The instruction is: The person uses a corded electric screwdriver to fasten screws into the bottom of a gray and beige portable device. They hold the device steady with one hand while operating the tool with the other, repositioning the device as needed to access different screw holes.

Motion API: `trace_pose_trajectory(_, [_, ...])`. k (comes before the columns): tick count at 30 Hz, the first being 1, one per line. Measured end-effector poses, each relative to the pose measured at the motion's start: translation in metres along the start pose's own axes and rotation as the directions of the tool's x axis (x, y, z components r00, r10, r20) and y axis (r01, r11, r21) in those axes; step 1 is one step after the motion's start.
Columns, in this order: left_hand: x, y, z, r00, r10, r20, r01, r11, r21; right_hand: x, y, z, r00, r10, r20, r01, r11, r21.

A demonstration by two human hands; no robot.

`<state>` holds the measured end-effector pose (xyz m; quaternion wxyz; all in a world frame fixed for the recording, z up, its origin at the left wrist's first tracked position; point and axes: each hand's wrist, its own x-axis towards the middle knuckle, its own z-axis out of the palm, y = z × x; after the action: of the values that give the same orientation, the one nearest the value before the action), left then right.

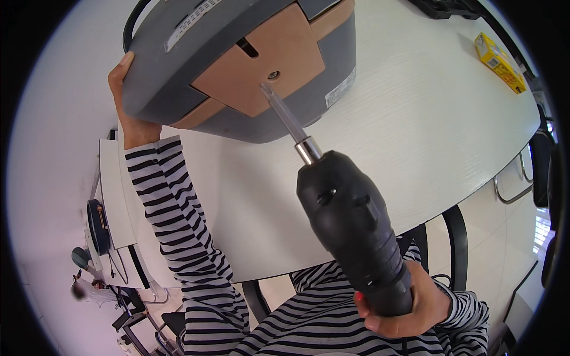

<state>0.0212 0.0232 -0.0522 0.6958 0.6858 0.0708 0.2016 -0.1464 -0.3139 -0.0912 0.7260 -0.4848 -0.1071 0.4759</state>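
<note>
A grey appliance housing (231, 127) with a tan panel (291, 41) is tilted up on the white table. My left hand (119, 80) grips its left edge, thumb showing and the other fingers hidden behind it. A recessed screw (274, 75) sits in the panel, below a dark slot (247, 47). In my right hand (423, 305) is a black electric screwdriver (350, 219), with my fingers wrapped round its rear end. Its long bit (284, 114) points up at the panel. The tip appears just lower left of the screw; I cannot tell whether it touches the panel.
On the right of the white table (427, 113) lies a yellow box (500, 62). A black case (442, 7) rests at the far edge. Black chair parts (456, 246) stand by the table's near edge. A black cord (127, 29) loops behind the appliance.
</note>
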Motion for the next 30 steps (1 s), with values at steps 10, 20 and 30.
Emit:
trace_pose_trajectory(10, [-0.006,0.003,0.006,0.999,0.022,0.029,-0.025,0.995,0.102,-0.001,-0.002,0.004,0.993,0.079,-0.093,-0.063,0.985,0.161])
trace_pose_trajectory(20, [-0.005,0.003,0.007,1.0,0.019,0.02,-0.021,0.994,0.11,0.001,-0.006,0.0,0.99,0.135,-0.038,-0.128,0.98,0.149])
trace_pose_trajectory(30, [-0.003,0.003,0.006,0.998,0.029,0.063,-0.036,0.993,0.116,-0.001,-0.013,0.005,0.99,0.123,-0.066,-0.107,0.974,0.199])
